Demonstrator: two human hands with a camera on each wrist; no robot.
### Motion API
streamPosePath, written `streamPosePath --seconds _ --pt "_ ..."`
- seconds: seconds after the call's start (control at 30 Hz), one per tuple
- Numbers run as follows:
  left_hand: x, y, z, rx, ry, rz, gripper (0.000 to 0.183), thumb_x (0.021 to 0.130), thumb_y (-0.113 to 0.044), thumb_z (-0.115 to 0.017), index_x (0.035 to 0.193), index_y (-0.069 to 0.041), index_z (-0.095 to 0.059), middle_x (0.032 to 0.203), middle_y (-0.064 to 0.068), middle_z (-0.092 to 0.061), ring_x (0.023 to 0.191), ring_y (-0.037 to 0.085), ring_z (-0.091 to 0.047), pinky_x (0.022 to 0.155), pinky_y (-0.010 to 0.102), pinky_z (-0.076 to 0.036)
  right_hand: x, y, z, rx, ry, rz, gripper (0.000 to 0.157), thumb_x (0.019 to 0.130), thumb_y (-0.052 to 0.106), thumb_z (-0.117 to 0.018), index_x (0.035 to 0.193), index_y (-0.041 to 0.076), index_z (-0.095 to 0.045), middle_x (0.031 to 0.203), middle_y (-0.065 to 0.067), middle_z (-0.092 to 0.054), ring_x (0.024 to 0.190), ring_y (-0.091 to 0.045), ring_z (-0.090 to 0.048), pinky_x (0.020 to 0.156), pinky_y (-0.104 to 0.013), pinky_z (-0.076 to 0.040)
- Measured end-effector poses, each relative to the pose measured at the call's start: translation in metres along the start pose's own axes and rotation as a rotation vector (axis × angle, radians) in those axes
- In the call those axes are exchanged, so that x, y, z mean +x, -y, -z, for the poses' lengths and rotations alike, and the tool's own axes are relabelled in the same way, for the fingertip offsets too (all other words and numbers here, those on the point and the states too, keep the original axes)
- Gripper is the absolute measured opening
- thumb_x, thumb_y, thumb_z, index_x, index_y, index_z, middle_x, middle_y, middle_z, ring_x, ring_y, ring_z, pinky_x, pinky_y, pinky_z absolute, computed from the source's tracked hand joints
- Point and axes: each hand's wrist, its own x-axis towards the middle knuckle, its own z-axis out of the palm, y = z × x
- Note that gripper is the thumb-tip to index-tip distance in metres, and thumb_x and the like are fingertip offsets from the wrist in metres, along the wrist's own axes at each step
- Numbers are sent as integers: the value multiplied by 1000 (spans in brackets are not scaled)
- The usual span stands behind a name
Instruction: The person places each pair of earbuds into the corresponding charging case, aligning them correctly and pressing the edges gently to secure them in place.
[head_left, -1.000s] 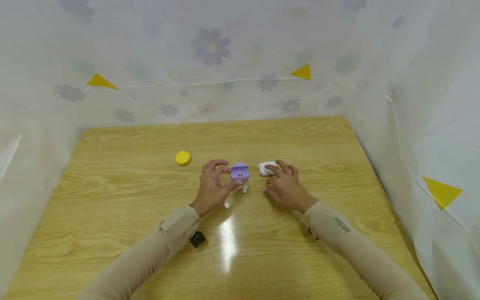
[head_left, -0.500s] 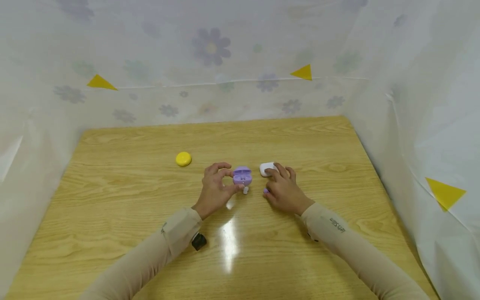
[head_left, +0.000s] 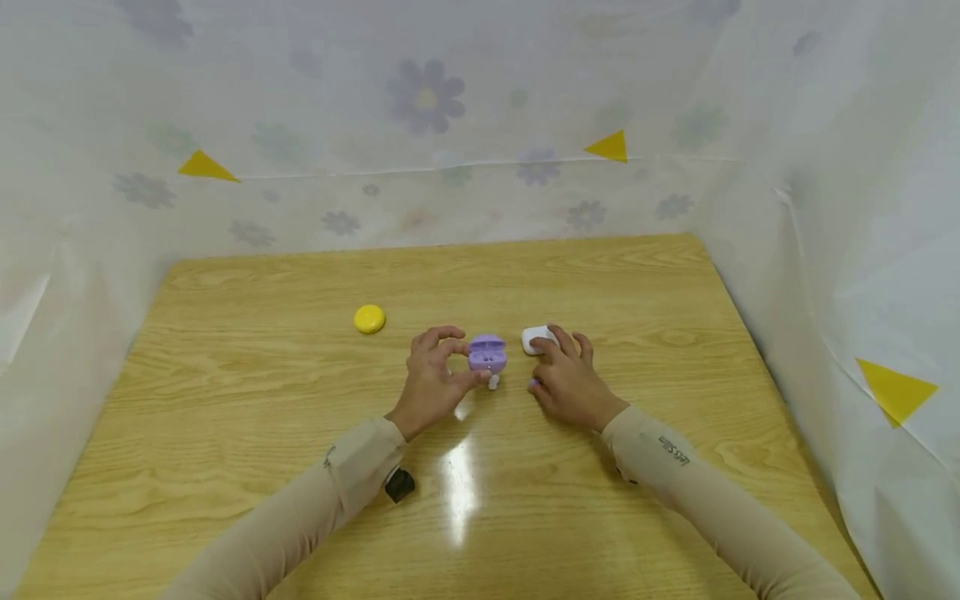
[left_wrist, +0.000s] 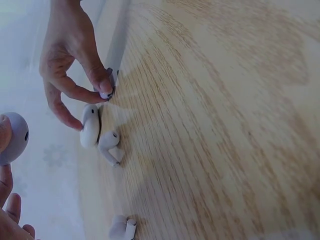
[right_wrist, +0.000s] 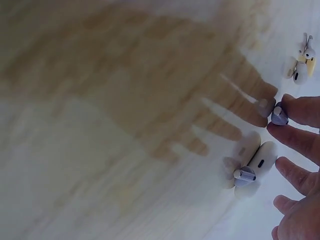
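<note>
My left hand holds a purple earbud case by its side, lid up and the cavity facing me. In the head view a white earbud lies just below the case. My right hand pinches a purple earbud between thumb and index finger, low over the table. Another finger of that hand reaches the white earbud case, seeming to touch it in the left wrist view. Beside the white case sits another earbud, partly purple in the right wrist view.
A round yellow case lies on the wooden table, left of my left hand. White sheeting with faint flowers and yellow triangles encloses the table at the back and sides.
My left hand and the purple case have shifted slightly right and nearer to me. My right hand's fingers have drawn in a little round the purple earbud. The yellow case stays put.
</note>
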Motion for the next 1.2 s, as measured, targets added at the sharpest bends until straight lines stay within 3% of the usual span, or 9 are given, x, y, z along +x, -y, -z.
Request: streamPosePath --seconds 0.3,0.6,0.87,1.2 --pt "0 -2 1 -20 14 25 26 75 -19 -81 91 -6 -66 127 12 -53 126 30 -37 106 57 -25 1 -1 -2 25 -49 6 14 85 20 -68 73 13 -68 126 -12 -54 135 -43 -31 102 -65 -17" --pt "1 -3 2 -17 11 30 26 75 -21 -81 91 -6 -66 126 10 -54 126 30 -38 107 58 -23 14 0 14 91 -248 8 10 83 17 -68 78 9 -70 121 -16 -57 132 -44 -38 100 -64 -21" --pt "0 -4 2 -14 6 23 26 75 -19 -81 90 -5 -66 125 14 -55 125 33 -39 107 58 -24 32 8 37 173 -473 84 11 79 13 -76 79 4 -69 118 -19 -57 131 -45 -37 97 -68 -21" --pt "0 -5 3 -13 4 12 27 76 -21 -81 91 -5 -66 126 14 -54 126 32 -38 107 58 -24 52 30 57 303 -559 137 13 78 11 -76 82 1 -69 118 -21 -57 130 -45 -38 98 -69 -20"
